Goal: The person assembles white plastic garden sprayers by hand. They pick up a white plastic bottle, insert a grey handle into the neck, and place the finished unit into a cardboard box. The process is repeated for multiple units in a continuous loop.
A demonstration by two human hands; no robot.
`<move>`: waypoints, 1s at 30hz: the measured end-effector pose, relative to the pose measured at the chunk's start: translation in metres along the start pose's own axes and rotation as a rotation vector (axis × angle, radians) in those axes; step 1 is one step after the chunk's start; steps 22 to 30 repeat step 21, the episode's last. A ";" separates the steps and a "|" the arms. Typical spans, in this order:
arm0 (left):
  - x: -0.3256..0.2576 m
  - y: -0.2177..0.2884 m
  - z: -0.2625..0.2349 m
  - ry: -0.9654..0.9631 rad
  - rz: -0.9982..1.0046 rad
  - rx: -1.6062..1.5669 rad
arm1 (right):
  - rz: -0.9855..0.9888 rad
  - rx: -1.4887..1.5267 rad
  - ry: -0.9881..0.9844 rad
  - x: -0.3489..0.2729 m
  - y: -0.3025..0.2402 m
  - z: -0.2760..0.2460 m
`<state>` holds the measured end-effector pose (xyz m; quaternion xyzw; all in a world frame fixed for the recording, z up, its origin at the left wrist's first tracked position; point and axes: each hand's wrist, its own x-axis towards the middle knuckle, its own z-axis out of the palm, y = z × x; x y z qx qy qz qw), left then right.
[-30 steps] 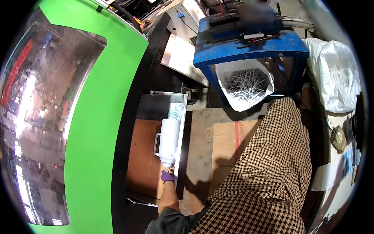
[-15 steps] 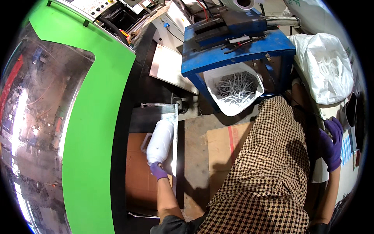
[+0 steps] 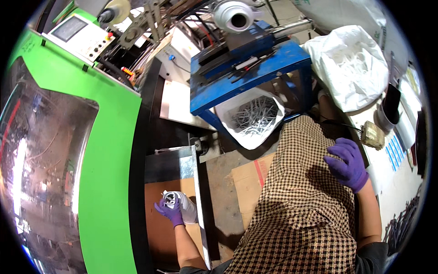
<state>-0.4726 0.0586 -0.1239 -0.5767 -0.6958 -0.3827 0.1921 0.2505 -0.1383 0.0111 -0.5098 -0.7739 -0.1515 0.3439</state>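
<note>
My left hand [image 3: 171, 213], in a purple glove, is closed at the neck of a white plastic jug [image 3: 187, 209]. The jug tilts with its open mouth toward me and its body pointing away to the right, inside a cardboard-lined bin [image 3: 200, 208]. Part of its body is hidden by my hand. Also gloved in purple, my right hand [image 3: 347, 165] hovers over the checked cloth on my lap [image 3: 292, 201]. Its fingers are apart and slightly bent, with nothing seen in them.
A blue metal stand [image 3: 255, 75] carries hand tools and another white jug [image 3: 230, 17]. Below sits a white bag [image 3: 237, 135] of plastic scraps. On the right, a white table [image 3: 388, 182] holds a bag of white rings [image 3: 349, 68]. A green machine [image 3: 109, 160] fills the left.
The jug has turned from lying lengthwise with its neck toward me to mouth upward, lower in the bin. My right hand has left the table edge for above my lap. The view has shifted.
</note>
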 end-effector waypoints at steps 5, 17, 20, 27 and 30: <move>0.041 0.020 0.000 -0.774 0.015 0.021 | 0.064 0.085 0.030 -0.011 0.000 0.003; 0.003 0.386 -0.068 -0.471 0.808 -0.597 | -0.051 0.535 -0.087 0.050 -0.080 0.055; -0.040 0.424 -0.068 -0.522 0.772 -0.771 | 0.042 0.558 -0.194 0.055 -0.100 0.065; -0.051 0.428 -0.060 -0.621 0.766 -0.845 | 0.121 0.499 -0.241 0.050 -0.101 0.068; -0.051 0.428 -0.060 -0.621 0.766 -0.845 | 0.121 0.499 -0.241 0.050 -0.101 0.068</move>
